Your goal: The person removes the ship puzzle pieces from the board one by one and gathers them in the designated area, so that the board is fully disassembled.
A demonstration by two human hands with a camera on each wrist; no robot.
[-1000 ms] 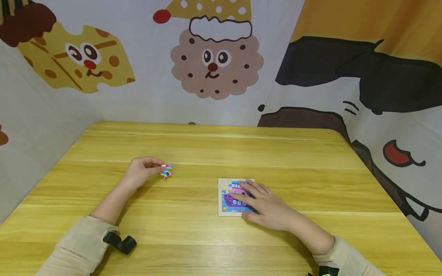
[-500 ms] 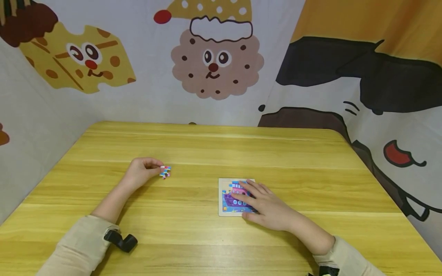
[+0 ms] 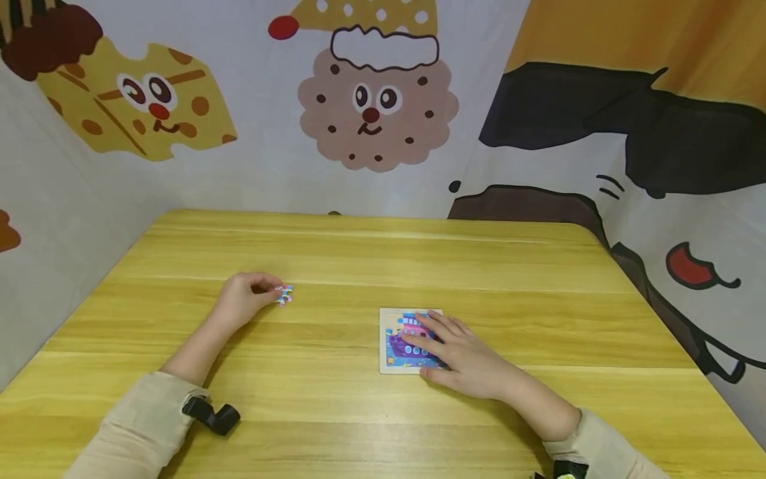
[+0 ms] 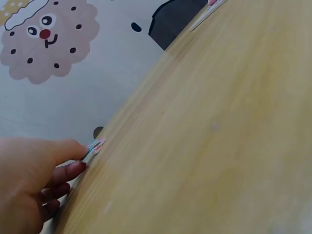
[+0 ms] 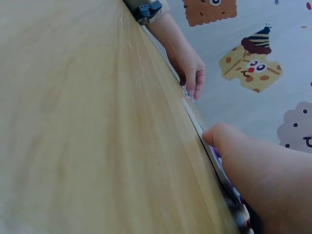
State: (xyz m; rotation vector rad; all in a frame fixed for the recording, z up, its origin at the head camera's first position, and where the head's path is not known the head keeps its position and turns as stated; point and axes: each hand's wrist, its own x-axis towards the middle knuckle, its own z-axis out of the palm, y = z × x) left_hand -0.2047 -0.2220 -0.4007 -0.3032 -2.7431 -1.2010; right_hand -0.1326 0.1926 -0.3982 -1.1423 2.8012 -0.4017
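In the head view my left hand pinches a small multicoloured jigsaw piece by its edge between thumb and fingers. The piece is tilted close to the tabletop; whether it is one piece or several together I cannot tell. The left wrist view shows the same jigsaw piece beyond the thumb tip. Over to the right, my right hand rests with spread, straight fingers on a square jigsaw puzzle with a pale frame and a purple-and-pink ship picture. That hand hides the puzzle's right side.
Both hands are over a wood-grain table. Behind it hangs a white cloth printed with cartoon food. Black wrist straps sit over the sleeves.
The jigsaw piece has turned and shifted slightly left and inward in my left hand's fingers, so less of it shows. My right hand stays still on the puzzle.
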